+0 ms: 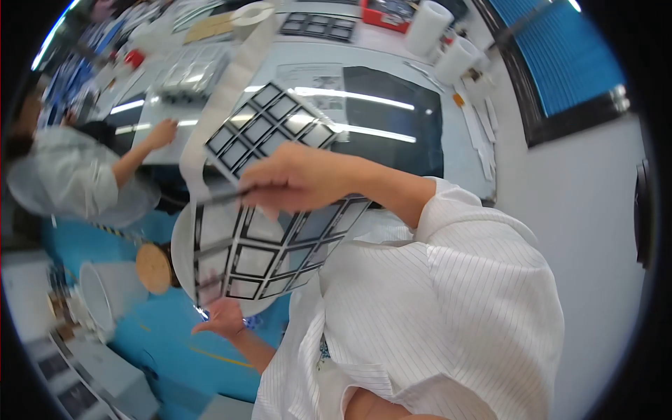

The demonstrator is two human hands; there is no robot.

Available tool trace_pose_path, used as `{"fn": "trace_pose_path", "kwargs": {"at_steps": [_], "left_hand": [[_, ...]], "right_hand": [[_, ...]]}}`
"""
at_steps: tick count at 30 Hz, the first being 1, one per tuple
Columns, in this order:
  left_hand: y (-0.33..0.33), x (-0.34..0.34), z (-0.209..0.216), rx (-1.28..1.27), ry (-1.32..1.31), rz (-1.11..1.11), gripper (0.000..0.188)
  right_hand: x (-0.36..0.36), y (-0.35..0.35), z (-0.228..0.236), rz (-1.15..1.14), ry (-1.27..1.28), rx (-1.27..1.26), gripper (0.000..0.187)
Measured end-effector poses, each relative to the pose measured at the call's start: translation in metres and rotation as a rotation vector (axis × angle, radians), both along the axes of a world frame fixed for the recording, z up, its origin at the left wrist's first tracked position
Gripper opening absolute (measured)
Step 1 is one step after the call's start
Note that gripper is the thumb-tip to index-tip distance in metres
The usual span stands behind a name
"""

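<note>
A clear plastic sheet printed with black square frames [260, 252] hangs tilted in front of my body, over the table's near edge. My right hand [297, 178] reaches across from the right and is closed on the sheet's upper edge. Low at the sheet's bottom left corner is my left hand [225, 318], thumb spread out to the side. Its fingers show faintly through the clear film, stretched out behind it, slightly blurred. A similar black-framed sheet [271, 124] lies on the table just beyond my right hand.
A dark mat [392, 115] covers part of the table [462, 164]. White rolls [428, 28] and a red bin [386, 15] stand at the back. A long pale strip [220, 112] trails from a roll [252, 17]. Left, a co-worker [77, 171] sits near a stool [154, 268] and white bucket [105, 297].
</note>
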State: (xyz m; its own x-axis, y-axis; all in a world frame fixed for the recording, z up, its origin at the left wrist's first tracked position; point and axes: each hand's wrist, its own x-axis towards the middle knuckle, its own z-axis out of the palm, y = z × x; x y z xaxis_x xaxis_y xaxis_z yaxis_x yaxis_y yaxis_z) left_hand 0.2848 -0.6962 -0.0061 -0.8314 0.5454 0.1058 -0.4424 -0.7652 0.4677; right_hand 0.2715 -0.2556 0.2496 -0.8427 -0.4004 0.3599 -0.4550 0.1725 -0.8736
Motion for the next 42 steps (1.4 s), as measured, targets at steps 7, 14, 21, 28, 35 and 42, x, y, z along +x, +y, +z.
{"fn": "trace_pose_path", "kwargs": {"at_steps": [7, 14, 21, 28, 35, 42], "left_hand": [[0.232, -0.054, 0.058, -0.657, 0.08, -0.42, 0.032], [0.388, -0.082, 0.097, -1.028, 0.166, -0.739, 0.02], [0.52, -0.122, 0.044, -1.044, 0.381, -0.656, 0.023], [0.623, -0.197, -0.004, -1.103, 0.326, -0.655, 0.019], [0.628, -0.23, -0.033, -1.178, 0.311, -0.669, 0.017], [0.636, -0.208, 0.003, -1.769, 1.229, -0.452, 0.05]], "right_hand": [[0.052, 0.116, -0.048, -0.715, -0.282, -0.372, 0.018], [0.126, 0.249, -0.14, -1.184, -0.369, -0.272, 0.022], [0.098, 0.377, -0.213, -1.257, -0.341, -0.171, 0.024], [0.084, 0.442, -0.208, -1.341, -0.506, 0.752, 0.037], [0.206, 0.337, -0.194, -0.986, -0.761, 0.748, 0.028], [0.245, 0.323, -0.242, -1.137, -0.539, 0.631, 0.02]]}}
